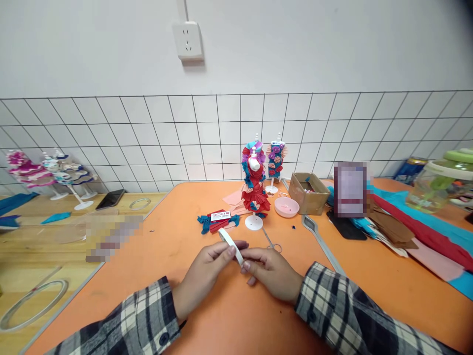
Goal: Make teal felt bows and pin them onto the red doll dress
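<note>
A narrow roll of white tape (230, 242) is held on edge, tilted, above the orange table. My left hand (207, 268) grips its left side between thumb and fingers. The fingertips of my right hand (275, 273) pinch the lower right edge of the same roll. Just beyond my hands lie small scissors (274, 246), with their blades pointing away from me. Behind them stands a small dress form (254, 190) in red, teal and purple ruffles on a white base. To its left is a bundle of teal and red crepe paper (207, 223) under a white label card.
A second decorated form (276, 160), a pink bowl (287, 207) and a cardboard box (314, 199) stand at the back. A grey strap-like strip (325, 246), crepe paper sheets (439, 241) and a lidded jar (432, 185) are on the right. More dressed forms (68, 172) are at left.
</note>
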### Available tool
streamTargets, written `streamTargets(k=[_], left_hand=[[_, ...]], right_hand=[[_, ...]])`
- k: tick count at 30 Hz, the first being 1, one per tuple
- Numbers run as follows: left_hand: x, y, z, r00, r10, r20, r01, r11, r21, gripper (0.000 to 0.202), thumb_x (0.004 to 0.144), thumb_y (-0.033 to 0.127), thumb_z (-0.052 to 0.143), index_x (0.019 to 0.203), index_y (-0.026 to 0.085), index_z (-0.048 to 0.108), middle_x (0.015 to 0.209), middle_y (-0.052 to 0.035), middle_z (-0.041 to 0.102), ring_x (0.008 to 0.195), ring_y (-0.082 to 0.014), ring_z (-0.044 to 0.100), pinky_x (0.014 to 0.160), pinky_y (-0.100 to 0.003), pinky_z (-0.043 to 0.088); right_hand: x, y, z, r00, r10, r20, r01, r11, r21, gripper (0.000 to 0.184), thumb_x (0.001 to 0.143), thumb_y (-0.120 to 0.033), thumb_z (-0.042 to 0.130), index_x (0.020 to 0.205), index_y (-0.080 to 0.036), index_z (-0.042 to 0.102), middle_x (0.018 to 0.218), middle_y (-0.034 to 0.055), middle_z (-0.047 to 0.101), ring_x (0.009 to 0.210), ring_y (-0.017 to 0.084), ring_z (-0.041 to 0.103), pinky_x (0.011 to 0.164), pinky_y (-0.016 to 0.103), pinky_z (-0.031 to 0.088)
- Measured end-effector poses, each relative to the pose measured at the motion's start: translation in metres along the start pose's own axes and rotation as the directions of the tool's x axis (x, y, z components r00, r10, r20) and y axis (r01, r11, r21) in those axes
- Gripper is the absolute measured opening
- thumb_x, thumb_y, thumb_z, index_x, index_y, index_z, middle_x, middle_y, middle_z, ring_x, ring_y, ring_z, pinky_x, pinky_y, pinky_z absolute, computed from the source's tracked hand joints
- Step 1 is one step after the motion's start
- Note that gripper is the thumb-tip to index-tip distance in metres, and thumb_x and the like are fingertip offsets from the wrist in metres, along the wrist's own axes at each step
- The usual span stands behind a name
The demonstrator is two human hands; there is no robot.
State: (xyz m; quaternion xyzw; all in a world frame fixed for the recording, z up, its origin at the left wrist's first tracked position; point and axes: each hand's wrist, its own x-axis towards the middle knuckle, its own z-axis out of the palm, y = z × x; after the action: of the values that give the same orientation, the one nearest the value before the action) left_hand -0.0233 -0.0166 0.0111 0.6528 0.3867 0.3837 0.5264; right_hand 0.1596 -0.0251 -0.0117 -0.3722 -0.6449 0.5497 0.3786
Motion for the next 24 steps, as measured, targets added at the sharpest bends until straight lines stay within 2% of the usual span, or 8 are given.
streamTargets(k=[3, 5, 8, 14, 16, 18, 21, 24], left_hand=[[0.003, -0.002, -0.005, 0.992, 0.062, -0.11, -0.051, 0.994, 0.099, 0.03, 0.088, 0.04, 0.054, 0.102, 0.021, 0.072, 0.118, -0.0065, 0.068, 0.114, -0.0247, 0.057, 0.105, -0.039, 0.037], [0.005, -0.003, -0.007, 0.987, 0.089, -0.133, -0.066, 0.983, 0.173, 0.028, 0.086, 0.039, 0.056, 0.099, 0.022, 0.073, 0.121, -0.0064, 0.066, 0.117, -0.0255, 0.056, 0.106, -0.04, 0.037], [0.005, -0.006, -0.005, 0.992, 0.077, -0.1, -0.052, 0.971, 0.232, 0.026, 0.085, 0.037, 0.057, 0.1, 0.022, 0.073, 0.119, -0.0064, 0.068, 0.113, -0.0257, 0.059, 0.101, -0.039, 0.043], [0.001, -0.004, 0.0, 0.994, 0.087, -0.072, -0.061, 0.951, 0.304, 0.027, 0.083, 0.038, 0.06, 0.1, 0.022, 0.073, 0.111, -0.0076, 0.071, 0.104, -0.0263, 0.063, 0.096, -0.038, 0.045], [0.002, -0.003, -0.002, 0.994, 0.07, -0.087, -0.051, 0.978, 0.202, 0.031, 0.084, 0.042, 0.059, 0.103, 0.021, 0.072, 0.116, -0.0088, 0.068, 0.107, -0.0271, 0.061, 0.097, -0.039, 0.044], [0.004, -0.003, -0.004, 0.991, 0.028, -0.132, -0.027, 1.0, 0.011, 0.037, 0.087, 0.047, 0.054, 0.106, 0.02, 0.07, 0.124, -0.01, 0.064, 0.112, -0.0279, 0.058, 0.097, -0.04, 0.043], [0.008, -0.004, -0.009, 0.973, -0.056, -0.222, -0.001, 0.968, -0.25, 0.034, 0.087, 0.045, 0.055, 0.109, 0.02, 0.066, 0.124, -0.0103, 0.063, 0.115, -0.0278, 0.056, 0.096, -0.039, 0.043], [0.011, -0.003, -0.013, 0.959, -0.064, -0.275, -0.024, 0.952, -0.305, 0.03, 0.084, 0.037, 0.063, 0.108, 0.019, 0.065, 0.12, -0.0105, 0.066, 0.116, -0.0272, 0.056, 0.097, -0.038, 0.041]], right_hand=[[0.0, -0.003, 0.001, 0.984, 0.081, -0.156, -0.067, 0.994, 0.089, 0.044, 0.077, -0.034, 0.063, 0.119, -0.022, 0.059, 0.116, 0.0086, 0.059, 0.087, 0.018, 0.06, 0.058, 0.027, 0.055], [0.0, -0.005, 0.002, 0.976, 0.164, -0.143, -0.137, 0.973, 0.184, 0.047, 0.075, -0.036, 0.066, 0.118, -0.02, 0.057, 0.122, 0.0106, 0.057, 0.094, 0.019, 0.061, 0.059, 0.027, 0.055], [0.0, -0.006, 0.004, 0.963, 0.262, -0.067, -0.232, 0.928, 0.293, 0.043, 0.072, -0.039, 0.07, 0.107, -0.017, 0.061, 0.11, 0.01, 0.063, 0.093, 0.019, 0.062, 0.061, 0.025, 0.053], [0.002, -0.001, 0.006, 0.924, 0.361, -0.123, -0.29, 0.875, 0.388, 0.038, 0.066, -0.034, 0.074, 0.096, -0.017, 0.059, 0.079, -0.0011, 0.058, 0.067, 0.01, 0.054, 0.053, 0.021, 0.049], [0.001, -0.001, 0.005, 0.93, 0.351, -0.109, -0.284, 0.873, 0.396, 0.035, 0.066, -0.031, 0.073, 0.095, -0.018, 0.059, 0.075, -0.003, 0.054, 0.064, 0.008, 0.05, 0.053, 0.02, 0.048], [0.001, -0.004, 0.004, 0.941, 0.316, -0.122, -0.243, 0.881, 0.405, 0.034, 0.066, -0.029, 0.072, 0.096, -0.018, 0.059, 0.072, -0.0043, 0.052, 0.063, 0.008, 0.048, 0.054, 0.021, 0.048], [0.0, -0.009, 0.002, 0.957, 0.245, -0.156, -0.165, 0.901, 0.402, 0.036, 0.065, -0.025, 0.071, 0.098, -0.019, 0.058, 0.068, -0.006, 0.049, 0.062, 0.008, 0.047, 0.056, 0.022, 0.049], [0.001, -0.012, -0.001, 0.963, 0.202, -0.179, -0.125, 0.922, 0.367, 0.039, 0.064, -0.025, 0.071, 0.101, -0.018, 0.06, 0.065, -0.0063, 0.047, 0.061, 0.009, 0.048, 0.058, 0.024, 0.049]])
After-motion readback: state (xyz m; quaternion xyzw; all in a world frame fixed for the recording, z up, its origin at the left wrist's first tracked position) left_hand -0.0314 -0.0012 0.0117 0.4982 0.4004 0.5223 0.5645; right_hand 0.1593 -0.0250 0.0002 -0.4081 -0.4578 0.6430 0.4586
